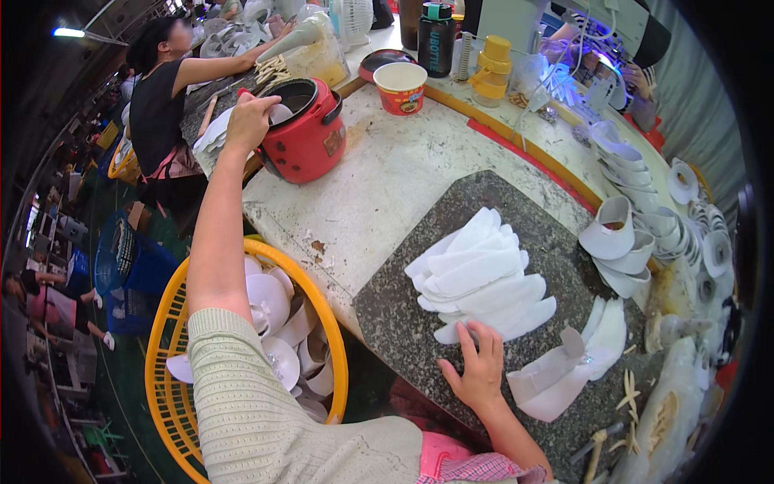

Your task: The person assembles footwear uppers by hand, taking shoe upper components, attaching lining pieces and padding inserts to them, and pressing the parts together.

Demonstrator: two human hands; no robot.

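My left hand (250, 123) reaches out to the rim of a red pot (318, 141) with a dark inside. Its fingers are closed, but what they hold is hidden; a pale rounded piece (280, 113) shows beside them at the pot's mouth. My right hand (477, 367) lies with fingers apart at the near edge of a fanned pile of white oblong pads (484, 270), fingertips touching the lowest ones. The pile rests on a speckled dark stone slab (387, 282). To the right of that hand lies a folded white shoe upper (552, 383) beside more white pads (605, 339).
A yellow basket (342, 363) with white uppers stands by my left arm. Stacked uppers (621, 242) line the right side. Behind are a paper tub (401, 89), a black bottle (435, 42) and a yellow-capped jar (492, 71). Another person (157, 97) works at far left.
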